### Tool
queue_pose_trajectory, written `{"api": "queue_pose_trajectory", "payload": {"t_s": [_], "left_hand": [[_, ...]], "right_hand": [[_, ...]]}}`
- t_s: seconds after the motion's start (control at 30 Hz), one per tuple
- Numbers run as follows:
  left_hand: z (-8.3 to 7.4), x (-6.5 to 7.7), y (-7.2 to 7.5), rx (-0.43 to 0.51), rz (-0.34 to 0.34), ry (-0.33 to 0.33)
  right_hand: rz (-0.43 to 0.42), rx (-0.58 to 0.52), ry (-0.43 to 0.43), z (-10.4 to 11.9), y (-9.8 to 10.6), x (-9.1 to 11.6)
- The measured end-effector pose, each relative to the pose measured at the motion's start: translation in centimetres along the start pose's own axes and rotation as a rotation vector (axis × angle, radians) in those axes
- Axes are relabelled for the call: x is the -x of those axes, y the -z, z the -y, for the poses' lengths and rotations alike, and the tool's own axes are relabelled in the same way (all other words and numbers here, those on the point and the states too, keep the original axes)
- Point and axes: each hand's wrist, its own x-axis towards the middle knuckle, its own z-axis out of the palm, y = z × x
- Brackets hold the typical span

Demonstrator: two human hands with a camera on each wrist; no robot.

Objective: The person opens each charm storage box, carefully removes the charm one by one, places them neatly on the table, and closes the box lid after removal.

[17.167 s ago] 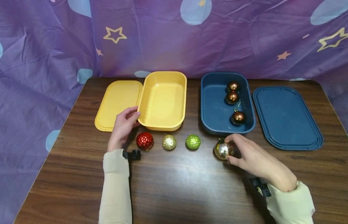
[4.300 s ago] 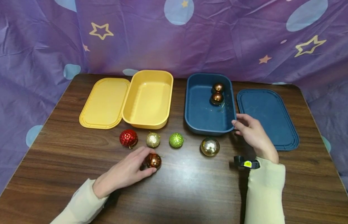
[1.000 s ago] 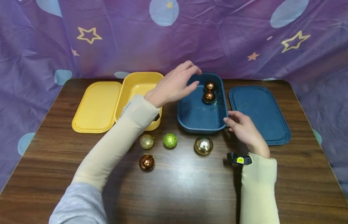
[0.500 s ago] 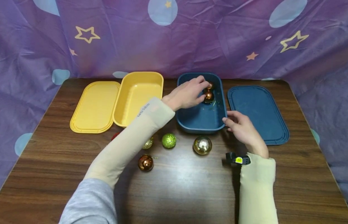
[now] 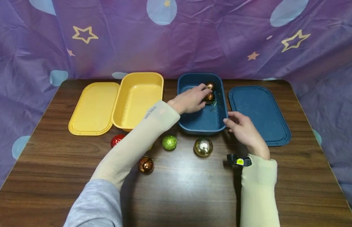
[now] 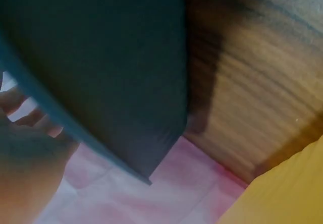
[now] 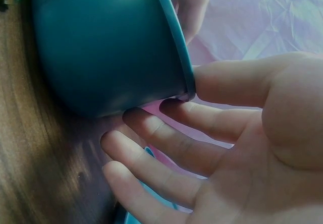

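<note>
Reaching into the blue container [image 5: 202, 130] with the left hand [image 5: 189, 101]. Bending fingertips over the nearer copper ball [image 5: 210, 99] inside; cannot tell whether gripping it. With the farther copper ball [image 5: 210, 85] also inside, just beyond those fingertips. Resting the right hand [image 5: 245, 129], with loosely extended fingers, against this container's outer side, thumb included, at the rim. With the yellow container [image 5: 140, 93] left of the left hand, partly hidden by the sleeve [image 5: 136, 138].
</note>
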Motion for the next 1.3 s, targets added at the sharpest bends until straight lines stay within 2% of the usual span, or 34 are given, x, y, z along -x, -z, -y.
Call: {"api": "queue_pose_trajectory", "payload": {"t_s": [0.17, 0.3, 0.57, 0.87, 1.0, 1.3], "left_hand": [[0.0, -0.2, -0.6, 0.021, 0.105, 0.051], [0.1, -0.4, -1.2, 0.049, 0.131, 0.055], [0.2, -0.6, -2.0, 0.027, 0.077, 0.02], [0.0, -0.6, -2.1, 0.048, 0.007, -0.009], [0.1, -0.7, -2.0, 0.022, -0.019, -0.029], [0.0, -0.6, -2.0, -0.015, 0.02, -0.004]], "right_hand": [[0.001, 0.003, -0.002, 0.0, 0.0, 0.0], [0.003, 0.006, -0.002, 0.1, 0.1, 0.0], [0.008, -0.004, -0.003, 0.1, 0.1, -0.1], [0.01, 0.003, -0.003, 0.0, 0.2, -0.1], [0.01, -0.002, -0.009, 0.0, 0.1, 0.0], [0.009, -0.003, -0.005, 0.0, 0.0, 0.0]]}}
